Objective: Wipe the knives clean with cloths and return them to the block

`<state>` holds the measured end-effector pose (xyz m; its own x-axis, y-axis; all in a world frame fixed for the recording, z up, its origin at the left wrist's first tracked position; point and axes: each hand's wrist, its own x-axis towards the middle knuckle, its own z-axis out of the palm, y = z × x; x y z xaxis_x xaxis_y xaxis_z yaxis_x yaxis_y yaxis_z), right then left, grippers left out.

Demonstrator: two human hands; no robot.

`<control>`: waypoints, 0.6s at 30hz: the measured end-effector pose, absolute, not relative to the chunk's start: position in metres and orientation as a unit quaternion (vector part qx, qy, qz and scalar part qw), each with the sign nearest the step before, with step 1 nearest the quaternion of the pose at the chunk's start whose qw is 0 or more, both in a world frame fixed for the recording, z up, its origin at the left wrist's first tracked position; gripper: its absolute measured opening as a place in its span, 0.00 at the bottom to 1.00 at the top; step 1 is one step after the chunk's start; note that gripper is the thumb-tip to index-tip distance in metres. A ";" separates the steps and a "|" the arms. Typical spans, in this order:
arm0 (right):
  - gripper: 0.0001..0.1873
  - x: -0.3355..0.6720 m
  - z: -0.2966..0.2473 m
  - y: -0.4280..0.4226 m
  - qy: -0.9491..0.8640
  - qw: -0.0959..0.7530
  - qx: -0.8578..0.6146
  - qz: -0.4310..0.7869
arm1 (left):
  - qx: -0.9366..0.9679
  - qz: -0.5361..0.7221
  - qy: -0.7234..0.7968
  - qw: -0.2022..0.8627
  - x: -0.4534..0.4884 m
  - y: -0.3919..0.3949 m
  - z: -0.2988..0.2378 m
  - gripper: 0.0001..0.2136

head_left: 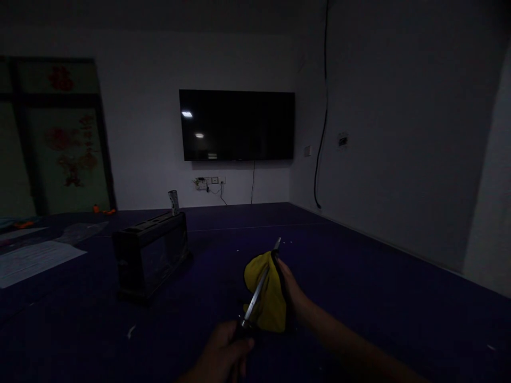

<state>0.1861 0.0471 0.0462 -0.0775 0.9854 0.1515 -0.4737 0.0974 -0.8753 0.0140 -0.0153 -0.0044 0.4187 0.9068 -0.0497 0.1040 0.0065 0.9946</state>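
Low in the view, my left hand [225,348] is closed around the dark handle of a long, thin metal tool [255,299]. Its shiny shaft points up and away to the right; the dim light hides its exact kind. A yellow cloth [275,306] with a dark edge is folded over the upper part of the shaft, whose tip sticks out beyond it. My right hand [290,284] grips this cloth from the right side, its fingers partly hidden behind the fabric. Both hands are above the dark purple floor [223,266].
A black box-like case [149,255] with clear sides stands to the left, a patterned cylinder [173,202] on its top. Paper sheets [35,260] lie farther left. A television [239,125] hangs on the far wall; a black cable [324,122] runs down the right wall.
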 end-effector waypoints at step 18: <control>0.31 0.155 0.021 0.030 -0.497 0.545 -0.312 0.599 | 0.598 0.387 0.396 0.580 0.015 -0.013 -0.011 0.19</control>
<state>0.1549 0.0295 0.0212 -0.2117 0.9628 0.1678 -0.3412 0.0881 -0.9359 0.0149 -0.0130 -0.0112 0.3871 0.9220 0.0035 0.0242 -0.0140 0.9996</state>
